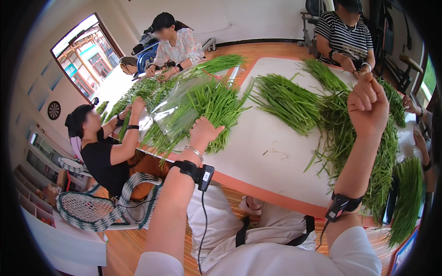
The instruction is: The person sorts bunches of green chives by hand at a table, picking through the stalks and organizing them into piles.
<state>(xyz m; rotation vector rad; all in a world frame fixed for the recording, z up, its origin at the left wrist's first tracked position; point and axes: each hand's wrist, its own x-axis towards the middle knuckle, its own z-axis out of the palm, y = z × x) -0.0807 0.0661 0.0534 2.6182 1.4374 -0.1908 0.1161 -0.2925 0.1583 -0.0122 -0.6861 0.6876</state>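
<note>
My left hand rests at the near end of a thick heap of long green chive-like stalks. Its fingers bend over the stalks, partly hidden, and the thumb sticks out to the right. A clear plastic bag lies just left of that heap. Raised above the right side of the table, my right hand has its fingers curled together; whatever may be in them cannot be made out. Beneath that forearm spreads a large loose pile of thin green stalks.
Another bundle of stalks lies mid-table on the white tabletop with its orange edge. More stalks hang over the right corner. People work at the left, far left and far right sides. A woven chair stands at left.
</note>
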